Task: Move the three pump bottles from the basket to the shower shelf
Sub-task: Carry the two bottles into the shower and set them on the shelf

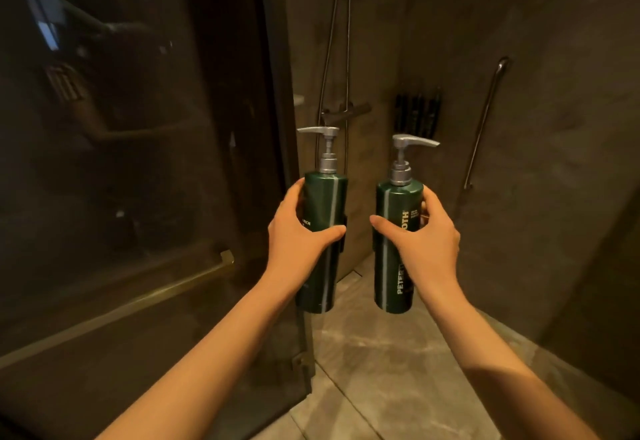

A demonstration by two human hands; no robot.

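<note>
I hold two dark green pump bottles with grey pump heads upright in front of me. My left hand (298, 232) grips the left bottle (323, 204) around its middle, pump spout pointing left. My right hand (422, 235) grips the right bottle (394, 218), which has white lettering, pump spout pointing right. Both bottles hang in the air at the shower doorway. A dark wall-mounted holder (417, 116) sits on the far shower wall beyond them. No basket and no third bottle are in view.
A dark glass shower door (138, 197) with a brass handle bar (194, 277) stands at my left. Shower hose and mixer (341, 110) hang on the back wall. A grab bar (485, 121) runs along the right wall. Grey stone floor (398, 353) lies below.
</note>
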